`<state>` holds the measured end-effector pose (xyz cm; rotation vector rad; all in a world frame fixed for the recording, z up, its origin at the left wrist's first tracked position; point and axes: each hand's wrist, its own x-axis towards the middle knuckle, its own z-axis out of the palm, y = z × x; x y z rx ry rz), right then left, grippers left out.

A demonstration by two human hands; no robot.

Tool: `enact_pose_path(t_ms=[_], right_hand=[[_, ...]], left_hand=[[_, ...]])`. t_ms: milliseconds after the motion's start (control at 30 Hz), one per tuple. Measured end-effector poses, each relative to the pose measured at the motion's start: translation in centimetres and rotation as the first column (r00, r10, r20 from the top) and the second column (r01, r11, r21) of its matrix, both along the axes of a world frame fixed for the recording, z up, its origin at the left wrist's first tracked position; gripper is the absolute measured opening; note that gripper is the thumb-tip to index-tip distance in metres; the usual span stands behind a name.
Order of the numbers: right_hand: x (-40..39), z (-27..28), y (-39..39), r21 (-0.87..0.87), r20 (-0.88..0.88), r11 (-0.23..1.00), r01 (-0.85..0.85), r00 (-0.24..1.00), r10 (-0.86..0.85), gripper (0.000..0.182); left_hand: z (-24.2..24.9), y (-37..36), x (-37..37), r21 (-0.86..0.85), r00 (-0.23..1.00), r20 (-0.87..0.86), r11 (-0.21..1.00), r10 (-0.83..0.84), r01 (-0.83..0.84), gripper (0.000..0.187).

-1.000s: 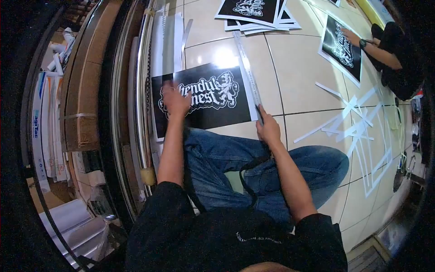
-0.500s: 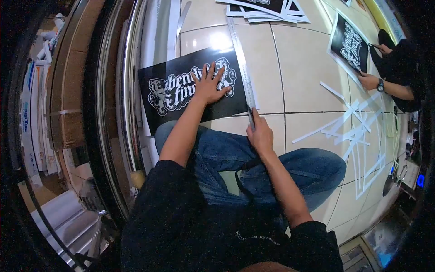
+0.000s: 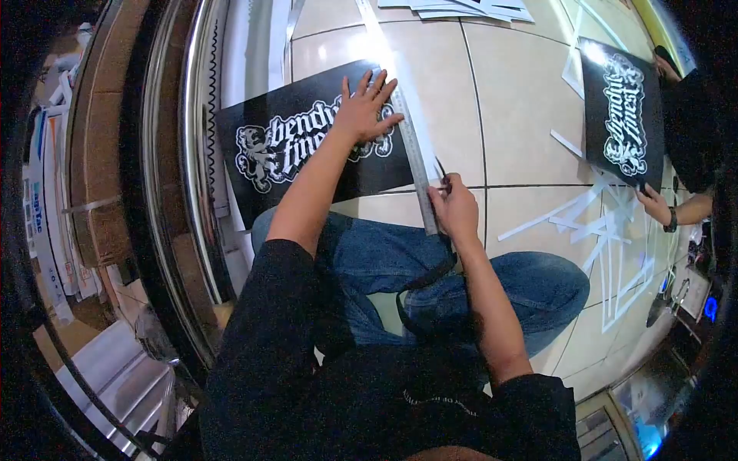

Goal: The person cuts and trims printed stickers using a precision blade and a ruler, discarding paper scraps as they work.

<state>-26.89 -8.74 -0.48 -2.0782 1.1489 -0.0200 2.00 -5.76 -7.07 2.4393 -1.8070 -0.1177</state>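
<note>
A black sheet printed with white lettering (image 3: 265, 165) lies on the floor in front of my crossed legs. My left hand (image 3: 364, 115) is flat on it with fingers spread, thumb and fingertips reaching the metal ruler (image 3: 415, 146). That ruler lies along the sheet's right side, its near end by my knees. A white margin (image 3: 419, 115) shows to the right of the ruler. Beside the ruler's near end, my right hand (image 3: 457, 207) is closed around a slim dark cutter knife (image 3: 442, 170), its tip pointing away from me. The fingers partly hide the knife.
On the right, another person's hand (image 3: 655, 204) holds a similar black printed sheet (image 3: 624, 115). White offcut strips (image 3: 592, 223) lie scattered on the tiles near it. More sheets (image 3: 469, 9) are stacked at the back. A metal roller (image 3: 201, 154) and long cardboard boxes (image 3: 108, 154) line the left.
My right hand has moved slightly right, off the ruler's edge, with the cutter knife. The ruler has slid toward me. The other person's sheet has turned and moved right.
</note>
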Motion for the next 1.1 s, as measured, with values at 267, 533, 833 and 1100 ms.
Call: enact_pose_path(t_ms=[267, 533, 833, 1100], right_hand=[[0.8, -2.0, -0.4, 0.016, -0.049, 0.998, 0.063, 0.997, -0.062, 0.044], [1.4, -1.9, -0.8, 0.083, -0.091, 0.988, 0.132, 0.988, -0.125, 0.044], [1.7, -2.0, -1.3, 0.216, -0.155, 0.956, 0.199, 0.974, -0.167, 0.046], [1.6, -2.4, -1.1, 0.163, -0.126, 0.957, 0.24, 0.967, -0.221, 0.046]], left_hand=[[-1.3, -0.4, 0.8, -0.047, 0.999, 0.032, 0.999, 0.01, -0.009, 0.08], [-0.4, -0.1, 1.3, 0.023, 0.995, 0.086, 0.999, -0.041, 0.039, 0.09], [-0.6, -0.2, 1.3, -0.093, 0.999, 0.041, 0.995, -0.035, 0.039, 0.095], [1.1, -0.6, 1.2, 0.112, 0.999, 0.01, 0.993, -0.034, 0.032, 0.103]])
